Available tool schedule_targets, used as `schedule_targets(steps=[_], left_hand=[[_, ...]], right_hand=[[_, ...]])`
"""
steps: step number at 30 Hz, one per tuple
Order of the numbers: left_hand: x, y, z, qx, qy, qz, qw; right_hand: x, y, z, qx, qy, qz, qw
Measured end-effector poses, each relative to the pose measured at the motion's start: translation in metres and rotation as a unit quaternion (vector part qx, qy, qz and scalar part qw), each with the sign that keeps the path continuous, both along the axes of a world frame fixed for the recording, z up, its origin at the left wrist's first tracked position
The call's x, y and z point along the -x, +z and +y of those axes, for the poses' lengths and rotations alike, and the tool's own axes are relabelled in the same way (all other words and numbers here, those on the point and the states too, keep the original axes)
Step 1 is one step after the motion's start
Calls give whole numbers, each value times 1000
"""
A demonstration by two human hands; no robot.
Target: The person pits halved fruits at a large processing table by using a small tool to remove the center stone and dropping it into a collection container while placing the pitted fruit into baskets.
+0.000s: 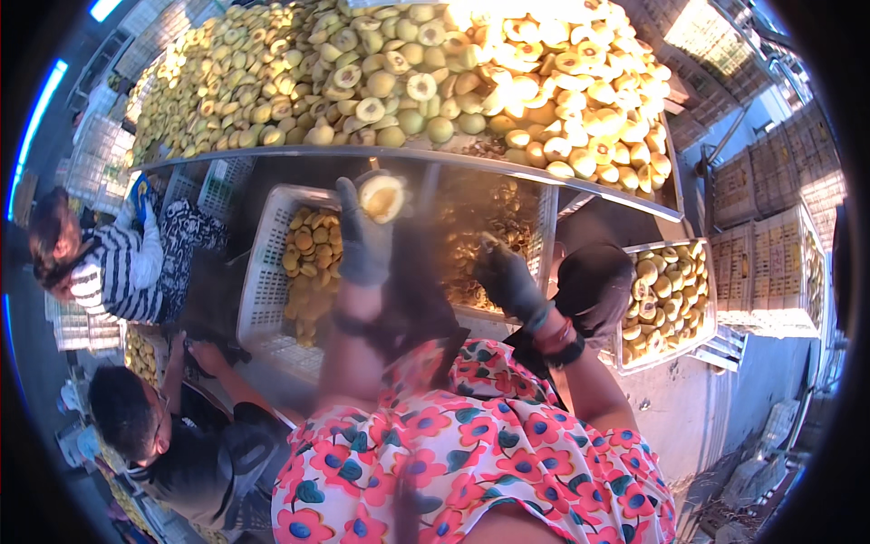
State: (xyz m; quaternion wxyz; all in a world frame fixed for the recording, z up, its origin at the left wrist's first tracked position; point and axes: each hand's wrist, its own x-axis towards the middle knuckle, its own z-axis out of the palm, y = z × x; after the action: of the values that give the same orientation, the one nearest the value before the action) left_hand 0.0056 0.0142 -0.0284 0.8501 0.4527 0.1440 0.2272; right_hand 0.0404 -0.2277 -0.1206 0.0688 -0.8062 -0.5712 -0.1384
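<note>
A yellow peach half (381, 199), its cut face up, rests in my left hand (364, 247), which wears a dark glove. The fingers of that hand are closed about the fruit, just below the table's front edge. My right hand (507, 279), gloved too, is over a crate (547, 227) of peel-like or scrap pieces (494, 218). Its fingers look curled and partly blurred, and what they hold, if anything, I cannot make out. Beneath my left hand a white plastic crate (263, 263) contains several peach halves (313, 243).
A metal-edged table (417, 156) heaped with peach halves (362, 82) spans the far side. Another crate (666, 355) of halves stands right, beside stacked crates (757, 272). Two people, one in a striped top (118, 272) and one in a dark shirt (217, 453), sit at left.
</note>
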Motion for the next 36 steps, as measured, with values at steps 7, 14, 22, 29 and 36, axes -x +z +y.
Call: schedule_targets(steps=[7,14,22,29,36], left_hand=[[103,-138,163,-478,279,374,744],[189,-265,159,-543,72,578,605],[221,-316,137,-591,85,540,592],[495,-159,423,150,172,-107,968],[381,-219,349,86,157,-169,969]], right_hand=[[17,-2,15,-224,-176,471,835],[20,25,26,-169,-202,334,905],[-22,-12,48,-135,-156,392,897],[-55,38,68,-153,-183,354,904],[-43,-20,41,209,-132,-84,965]])
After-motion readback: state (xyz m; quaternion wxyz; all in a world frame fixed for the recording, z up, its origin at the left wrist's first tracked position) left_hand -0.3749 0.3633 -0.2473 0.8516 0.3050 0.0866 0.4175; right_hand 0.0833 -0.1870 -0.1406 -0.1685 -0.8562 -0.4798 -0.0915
